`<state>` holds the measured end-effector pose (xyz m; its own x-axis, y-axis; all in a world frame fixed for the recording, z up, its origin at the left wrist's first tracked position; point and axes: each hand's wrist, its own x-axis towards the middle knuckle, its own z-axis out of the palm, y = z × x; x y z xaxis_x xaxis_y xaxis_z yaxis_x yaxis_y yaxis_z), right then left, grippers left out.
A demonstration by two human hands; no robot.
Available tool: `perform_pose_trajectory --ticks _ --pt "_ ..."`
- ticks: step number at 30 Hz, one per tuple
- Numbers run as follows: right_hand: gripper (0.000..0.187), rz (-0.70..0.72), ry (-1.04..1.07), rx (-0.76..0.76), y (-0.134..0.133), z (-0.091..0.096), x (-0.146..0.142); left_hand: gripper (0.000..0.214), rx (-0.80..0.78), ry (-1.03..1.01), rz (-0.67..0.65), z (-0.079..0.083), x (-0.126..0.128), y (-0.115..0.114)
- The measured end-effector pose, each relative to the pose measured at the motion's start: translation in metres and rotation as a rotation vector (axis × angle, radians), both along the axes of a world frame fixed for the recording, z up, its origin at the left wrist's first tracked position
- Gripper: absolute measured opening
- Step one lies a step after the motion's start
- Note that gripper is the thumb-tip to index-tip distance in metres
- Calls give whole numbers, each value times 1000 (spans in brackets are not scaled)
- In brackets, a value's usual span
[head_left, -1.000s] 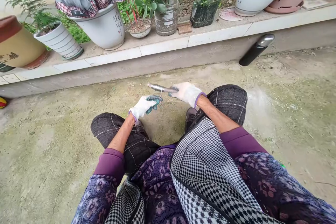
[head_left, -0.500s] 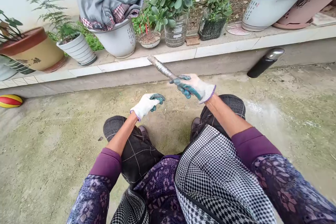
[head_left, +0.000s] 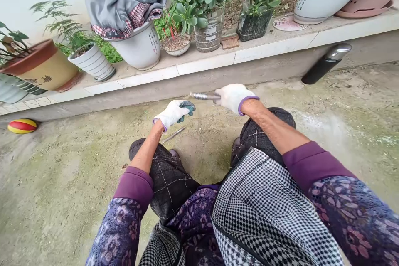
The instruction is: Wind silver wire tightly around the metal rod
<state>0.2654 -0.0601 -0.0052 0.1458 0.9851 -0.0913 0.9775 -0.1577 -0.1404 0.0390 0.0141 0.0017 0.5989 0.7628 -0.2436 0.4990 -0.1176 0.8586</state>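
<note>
**Concrete yard, metal bar held level in your right hand**

Concrete floor (head_left: 62, 166), damp and mossy, lies under you, and a tiled ledge (head_left: 205, 64) of potted plants runs across the back. A dark flask (head_left: 326, 63) leans against that ledge on the right, and a striped ball (head_left: 21, 125) lies far left.

You sit with your knees apart, both hands gloved. Your right hand (head_left: 233, 97) has its fingers closed around one end of the bar (head_left: 204, 96). The bar is above the floor in front of your knees and points left towards your left hand (head_left: 173, 113). That hand hangs just short of the bar's tip with its fingers curled in. I cannot tell whether anything small sits inside them. A thin rod (head_left: 173, 135) lies on the floor just below it.

The bar looks like solid metal, so it is probably stiff and heavy for its size. Its ridged shaft should not slip in a coated glove. Holding it at the end as you do lets the free length swing, and a second hold would go best mid-shaft.

Half a second ago the bar was raised and slanted up towards the ledge. Now it is lower and nearly level. Your left hand has barely moved. The thin rod does not show in the earlier view.
</note>
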Motion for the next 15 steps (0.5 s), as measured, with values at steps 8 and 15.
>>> perform_pose_trajectory --ticks 8,15 --pt "34 13 1029 81 -21 41 -17 17 47 -161 50 20 -10 4" --pt "28 206 699 -336 -13 4 -21 12 69 -30 25 5 -18 9"
